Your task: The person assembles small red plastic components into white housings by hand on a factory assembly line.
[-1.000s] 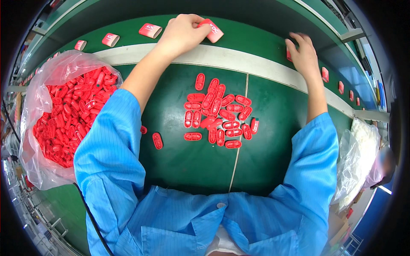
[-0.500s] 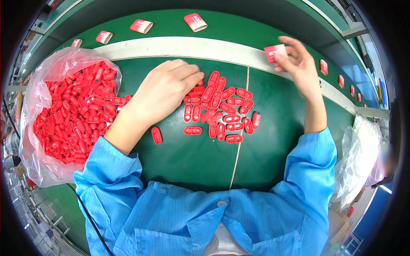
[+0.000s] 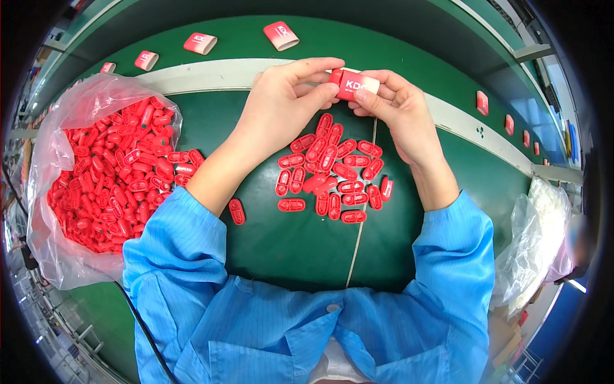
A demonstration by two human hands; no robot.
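Observation:
My right hand (image 3: 403, 112) grips a flat red-and-white case (image 3: 355, 86) between thumb and fingers, near its white end. My left hand (image 3: 281, 96) pinches a small red oval cap (image 3: 336, 77) at the red end of that case. Cap and case touch; whether the cap is seated in the case I cannot tell. Both hands are over the white rail, beyond a loose cluster of red oval caps (image 3: 350, 186) on the green table. Most of these caps lie with their hollow side up. One single cap (image 3: 236, 211) lies apart, near my left forearm.
At the left a clear plastic bag (image 3: 41, 128) stands open, filled with red caps. Beyond the white rail (image 3: 217, 73), several red-and-white cases (image 3: 281, 36) lie spaced in a row on the green belt (image 3: 243, 48). More plastic bags (image 3: 521, 249) hang at the right.
My right hand has brought the case leftward from the right side of the rail. My left hand has moved up from the cluster with a cap, and the two now meet. The belt's cases have shifted.

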